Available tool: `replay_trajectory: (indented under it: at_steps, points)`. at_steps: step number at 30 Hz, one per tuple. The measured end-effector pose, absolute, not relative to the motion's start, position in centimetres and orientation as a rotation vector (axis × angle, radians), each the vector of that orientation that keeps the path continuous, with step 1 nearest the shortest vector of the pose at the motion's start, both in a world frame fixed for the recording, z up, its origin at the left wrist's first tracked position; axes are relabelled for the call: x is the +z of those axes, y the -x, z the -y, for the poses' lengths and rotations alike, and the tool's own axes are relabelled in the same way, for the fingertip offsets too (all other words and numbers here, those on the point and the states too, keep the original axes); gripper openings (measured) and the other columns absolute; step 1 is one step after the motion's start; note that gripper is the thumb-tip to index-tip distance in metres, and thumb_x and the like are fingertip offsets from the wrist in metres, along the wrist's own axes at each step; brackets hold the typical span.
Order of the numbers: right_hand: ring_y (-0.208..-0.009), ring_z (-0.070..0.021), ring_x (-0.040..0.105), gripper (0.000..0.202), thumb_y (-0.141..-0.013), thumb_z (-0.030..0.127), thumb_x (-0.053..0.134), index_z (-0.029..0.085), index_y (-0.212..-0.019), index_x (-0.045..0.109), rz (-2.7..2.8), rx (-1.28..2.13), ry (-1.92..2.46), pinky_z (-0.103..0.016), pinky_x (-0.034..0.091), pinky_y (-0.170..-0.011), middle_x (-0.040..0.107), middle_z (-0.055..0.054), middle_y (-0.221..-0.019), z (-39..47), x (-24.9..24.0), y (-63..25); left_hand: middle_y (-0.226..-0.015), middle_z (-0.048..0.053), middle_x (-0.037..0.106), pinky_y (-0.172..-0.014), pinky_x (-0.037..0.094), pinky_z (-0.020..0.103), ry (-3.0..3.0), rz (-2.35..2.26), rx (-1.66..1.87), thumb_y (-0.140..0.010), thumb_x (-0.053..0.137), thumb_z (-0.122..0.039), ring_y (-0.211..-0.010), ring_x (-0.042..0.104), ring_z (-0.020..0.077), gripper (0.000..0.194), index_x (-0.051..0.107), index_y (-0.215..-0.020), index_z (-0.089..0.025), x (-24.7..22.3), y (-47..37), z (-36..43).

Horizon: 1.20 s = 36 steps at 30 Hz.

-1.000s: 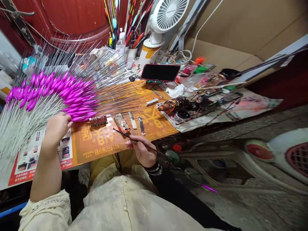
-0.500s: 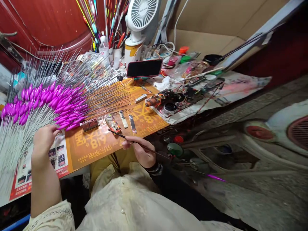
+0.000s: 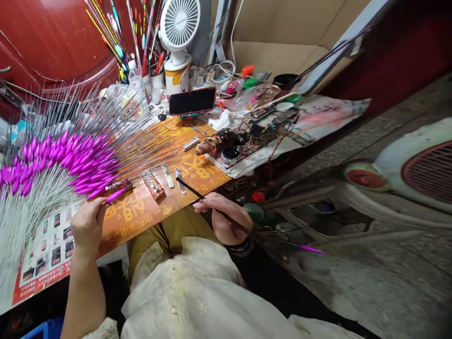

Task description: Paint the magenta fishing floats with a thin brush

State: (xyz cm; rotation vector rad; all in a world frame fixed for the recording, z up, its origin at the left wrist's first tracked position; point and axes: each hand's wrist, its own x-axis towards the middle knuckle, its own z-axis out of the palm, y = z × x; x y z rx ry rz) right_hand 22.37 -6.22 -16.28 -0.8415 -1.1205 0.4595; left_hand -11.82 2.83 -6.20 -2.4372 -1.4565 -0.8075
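Left hand point(image 3: 87, 221) pinched one purple spindle point(image 3: 116, 195) near its end, apparently sparing the body, beside the purple cluster point(image 3: 79, 160) on the worktop point(image 3: 183, 199); right hand point(image 3: 230, 217) gripped a thin dark brush point(image 3: 192, 189) pencil-fashion, presumably for fine control

The purple floats point(image 3: 88, 160) at left look like smooth, glossy painted plastic. The fan point(image 3: 180, 23) at the far side is smooth white plastic, and the crumpled tissue point(image 3: 219, 120) looks like soft, matt paper.
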Motion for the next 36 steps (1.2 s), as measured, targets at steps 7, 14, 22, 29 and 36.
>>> replay_trajectory:
  at_steps: [7,14,22,29,36]
  points:
    - [-0.074,-0.0204,0.073,0.028,-0.093,0.028,0.061,0.030,-0.118,0.073,1.374,0.070,0.829,-0.037,0.062,-0.065,0.081,-0.004,-0.091,5.6,-14.6,-23.9,-0.086,0.005,0.078,-0.075,0.054,0.032,2.417,1.485,-0.791,-0.100,0.058,-0.040,-0.079,0.072,0.0210,0.023,0.072,-0.093,-0.024,-8.4,13.8,-1.3]
    - [-0.087,-0.0203,0.075,0.040,-0.096,0.016,0.052,0.024,-0.134,0.064,1.481,-0.122,0.850,-0.037,0.063,-0.077,0.079,-0.008,-0.103,2.9,-15.8,-23.4,-0.084,0.004,0.077,-0.071,0.051,0.027,2.352,1.373,-0.822,-0.097,0.065,-0.034,-0.076,0.071,0.0176,0.018,0.074,-0.094,-0.020,-10.5,16.2,-0.9]
    - [-0.121,-0.0250,0.068,0.050,-0.102,0.020,0.047,0.018,-0.152,0.047,1.588,-0.201,1.125,-0.044,0.057,-0.105,0.070,-0.015,-0.133,-1.0,-16.8,-22.8,-0.081,0.003,0.073,-0.071,0.047,0.025,2.327,1.240,-0.826,-0.094,0.071,-0.027,-0.074,0.067,0.0160,0.010,0.074,-0.093,-0.017,-10.7,16.8,-2.1]
    - [-0.137,-0.0254,0.059,0.059,-0.105,0.025,0.045,0.017,-0.161,0.031,1.641,-0.132,1.305,-0.044,0.052,-0.115,0.059,-0.015,-0.149,-1.7,-16.6,-22.7,-0.080,0.003,0.072,-0.069,0.047,0.026,2.314,1.118,-0.895,-0.090,0.074,-0.019,-0.073,0.065,0.0165,0.006,0.075,-0.095,-0.018,-10.9,16.0,-2.4]
    - [-0.140,-0.0259,0.056,0.062,-0.105,0.025,0.045,0.015,-0.163,0.026,1.603,-0.098,1.317,-0.043,0.050,-0.116,0.054,-0.017,-0.153,-1.7,-16.8,-22.6,-0.088,0.007,0.075,-0.077,0.051,0.030,2.352,1.027,-0.980,-0.086,0.075,-0.012,-0.079,0.065,0.0195,0.019,0.076,-0.104,-0.018,-11.1,15.7,-2.7]
